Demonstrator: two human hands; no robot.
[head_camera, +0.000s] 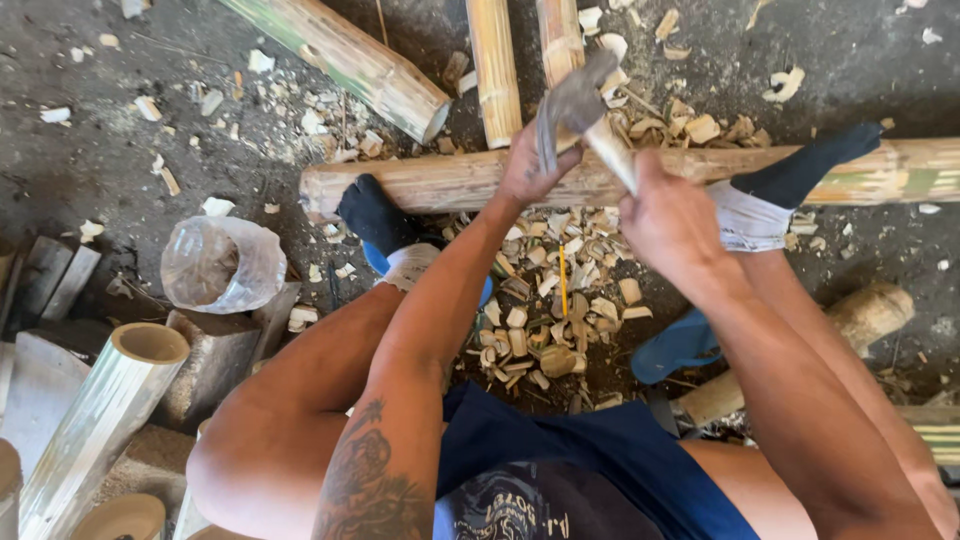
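Both hands worked above the bamboo pole (440, 183): my left hand (533, 165) gripped the blade (572, 105), my right hand (668, 220) closed round its wooden handle (612, 150).

Both bare arms reach forward from near to far, converging at centre. Left hand (535, 165) lies farther out, fingers curled shut, wrist bent slightly right. Right hand (668, 222) sits nearer and to the right, fist closed, knuckles up. Left forearm tattooed.
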